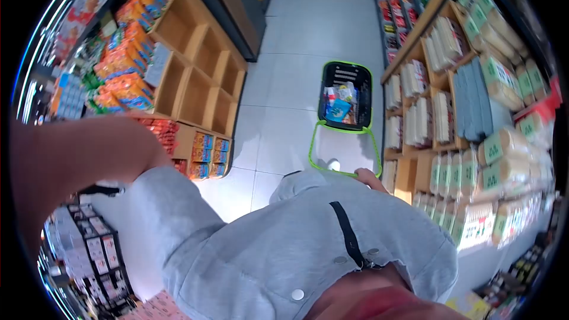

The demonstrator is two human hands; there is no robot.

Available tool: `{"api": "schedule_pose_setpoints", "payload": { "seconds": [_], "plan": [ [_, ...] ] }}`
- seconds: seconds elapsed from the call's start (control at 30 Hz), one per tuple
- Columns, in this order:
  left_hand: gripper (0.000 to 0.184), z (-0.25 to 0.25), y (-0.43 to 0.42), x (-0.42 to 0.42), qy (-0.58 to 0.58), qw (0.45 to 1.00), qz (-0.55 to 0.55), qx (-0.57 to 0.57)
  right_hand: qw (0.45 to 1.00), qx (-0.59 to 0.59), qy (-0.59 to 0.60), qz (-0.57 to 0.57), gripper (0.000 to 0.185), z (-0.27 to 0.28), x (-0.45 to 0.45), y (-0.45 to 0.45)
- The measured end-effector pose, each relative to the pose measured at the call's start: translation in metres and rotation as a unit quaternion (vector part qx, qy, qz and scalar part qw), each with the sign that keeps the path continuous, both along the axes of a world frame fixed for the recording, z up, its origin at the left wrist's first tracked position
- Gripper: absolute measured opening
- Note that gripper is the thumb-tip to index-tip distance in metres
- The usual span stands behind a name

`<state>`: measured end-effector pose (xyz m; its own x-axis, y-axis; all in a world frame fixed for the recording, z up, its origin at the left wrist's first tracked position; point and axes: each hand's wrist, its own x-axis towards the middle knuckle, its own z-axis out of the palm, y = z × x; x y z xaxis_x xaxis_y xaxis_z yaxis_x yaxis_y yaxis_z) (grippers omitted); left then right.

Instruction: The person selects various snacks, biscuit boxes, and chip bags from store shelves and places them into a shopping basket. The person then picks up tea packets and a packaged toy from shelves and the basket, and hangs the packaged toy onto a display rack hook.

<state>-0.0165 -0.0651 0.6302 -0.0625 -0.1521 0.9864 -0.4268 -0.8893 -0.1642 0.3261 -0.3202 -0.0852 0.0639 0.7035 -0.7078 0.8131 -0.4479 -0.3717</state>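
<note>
My right hand point(368, 178) is closed on the green handle of a black shopping basket point(328, 112). The handle is swung back toward my body, and the basket lies ahead of me, above the floor tiles. Inside the basket are a blue packet point(338, 109) and several other small packages. On the left side of the view my left forearm point(89, 148) is raised, large and close to the camera. The left hand itself is outside the frame.
To the left, a wooden shelf point(192, 86) has bare compartments beside orange snack bags point(127, 53). Shelves at the right hold packaged goods point(504, 145) and folded blue-grey items point(472, 101). A tiled aisle point(290, 77) runs ahead between dark shelf units.
</note>
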Motion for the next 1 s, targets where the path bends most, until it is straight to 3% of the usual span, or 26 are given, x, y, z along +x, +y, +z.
{"api": "schedule_pose_setpoints", "payload": {
  "seconds": [0.13, 0.23, 0.43, 0.57, 0.63, 0.7, 1.0],
  "plan": [
    [0.011, -0.031, -0.06, -0.033, 0.13, 0.954, -0.232, 0.138, 0.999, 0.024, -0.007, -0.02, 0.059, 0.015, -0.03, -0.026],
    [0.011, -0.072, -0.093, -0.054, 0.248, 0.892, -0.333, 0.178, 0.999, 0.034, -0.004, -0.037, 0.066, -0.002, -0.06, -0.051],
    [0.011, -0.127, -0.135, -0.098, 0.347, 0.815, -0.425, 0.185, 0.997, -0.026, -0.018, -0.072, 0.068, -0.011, -0.136, -0.111],
    [0.011, -0.141, -0.15, -0.136, 0.345, 0.786, -0.473, 0.201, 0.993, 0.053, -0.054, -0.095, 0.064, -0.006, -0.189, -0.142],
    [0.011, -0.143, -0.157, -0.152, 0.354, 0.77, -0.493, 0.199, 0.994, -0.013, -0.004, -0.108, 0.059, 0.021, -0.223, -0.145],
    [0.011, -0.148, -0.167, -0.169, 0.356, 0.757, -0.508, 0.205, 0.992, 0.011, 0.015, -0.122, 0.056, 0.014, -0.252, -0.169],
    [0.011, -0.176, -0.208, -0.246, 0.344, 0.702, -0.579, 0.231, 0.978, 0.03, -0.059, -0.199, 0.055, 0.022, -0.409, -0.255]
  ]
}}
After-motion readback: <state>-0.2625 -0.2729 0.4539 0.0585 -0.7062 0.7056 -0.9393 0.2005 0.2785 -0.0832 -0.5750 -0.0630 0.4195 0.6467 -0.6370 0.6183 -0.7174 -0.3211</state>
